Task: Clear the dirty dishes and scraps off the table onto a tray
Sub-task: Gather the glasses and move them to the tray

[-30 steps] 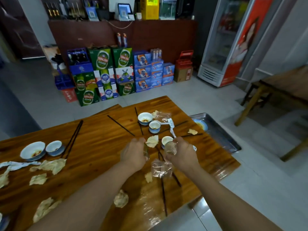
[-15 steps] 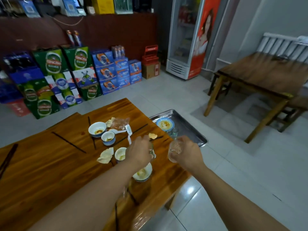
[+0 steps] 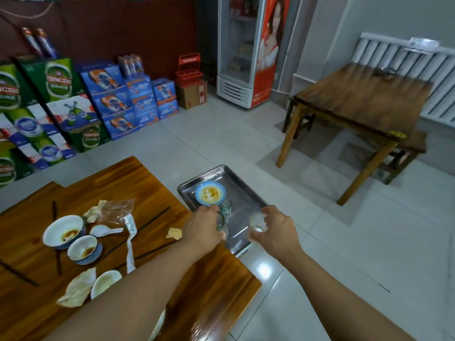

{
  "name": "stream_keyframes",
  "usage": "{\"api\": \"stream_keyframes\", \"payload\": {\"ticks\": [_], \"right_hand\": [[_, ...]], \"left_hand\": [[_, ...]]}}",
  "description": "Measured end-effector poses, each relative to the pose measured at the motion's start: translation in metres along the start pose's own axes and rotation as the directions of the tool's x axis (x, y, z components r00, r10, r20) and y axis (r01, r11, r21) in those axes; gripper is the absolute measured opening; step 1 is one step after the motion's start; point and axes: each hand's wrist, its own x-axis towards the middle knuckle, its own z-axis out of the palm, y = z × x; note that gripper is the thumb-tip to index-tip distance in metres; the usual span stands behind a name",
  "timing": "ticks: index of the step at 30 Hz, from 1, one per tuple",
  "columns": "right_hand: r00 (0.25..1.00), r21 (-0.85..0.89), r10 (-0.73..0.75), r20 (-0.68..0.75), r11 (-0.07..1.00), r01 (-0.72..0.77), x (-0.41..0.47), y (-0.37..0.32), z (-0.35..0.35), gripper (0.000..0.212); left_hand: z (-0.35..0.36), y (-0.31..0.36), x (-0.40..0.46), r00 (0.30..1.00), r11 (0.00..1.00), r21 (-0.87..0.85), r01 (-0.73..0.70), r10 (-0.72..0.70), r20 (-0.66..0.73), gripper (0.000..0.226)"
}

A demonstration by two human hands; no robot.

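Step in hand: carrying glassware from the desk (image 3: 204,274) to the metal tray (image 3: 242,190), which lies past the desk's far corner.

Right hand (image 3: 278,230): grip curled round a ribbed clear glass (image 3: 257,223), held over the tray's near right edge, not yet set down.

Left hand (image 3: 205,230): grip closed round a second small glass (image 3: 219,221), only partly visible behind the fingers, at the tray's near left edge.

On the tray: one blue-rimmed bowl (image 3: 210,193) with orange sauce residue; one small clear glass (image 3: 226,206) just beside it.

Left on the desk:
- large white bowl (image 3: 63,231) with sauce, touching a smaller blue-rimmed bowl (image 3: 83,249);
- a third small bowl (image 3: 104,286) near the left forearm;
- white soup spoon (image 3: 104,230);
- dark chopsticks (image 3: 152,221), scattered singly;
- crumpled plastic wrapper (image 3: 115,211) and a torn wrapper strip (image 3: 130,239);
- crumpled napkins (image 3: 78,289) and a food scrap (image 3: 174,233).

Next move, as I judge it: lower both glasses upright onto bare tray metal, clear of the bowl and standing glass, then release. Much remains; the task looks early.
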Motion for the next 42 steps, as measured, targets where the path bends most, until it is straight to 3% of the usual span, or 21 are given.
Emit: {"api": "stream_keyframes", "payload": {"ticks": [15,27,37,42], "right_hand": [[0.958,-0.027,-0.136,0.252,0.989,0.147,0.155,0.092,-0.009,0.057],[0.926,-0.053,-0.156,0.344,0.981,0.185,0.242,0.093,0.075,0.057],[0.901,-0.051,-0.162,0.403,0.979,0.199,0.313,0.115,0.171,0.058],[0.883,-0.016,-0.192,0.428,0.975,0.220,0.347,0.141,0.220,0.054]], "left_hand": [[0.073,0.075,0.093,0.949,0.948,-0.050,0.315,-0.314,0.017,0.053],[0.131,0.028,0.181,0.898,0.892,-0.113,0.438,-0.439,0.025,0.052],[0.222,-0.021,0.246,0.836,0.817,-0.192,0.543,-0.548,0.029,0.050],[0.270,-0.035,0.275,0.758,0.731,-0.256,0.632,-0.652,0.012,0.051]]}}
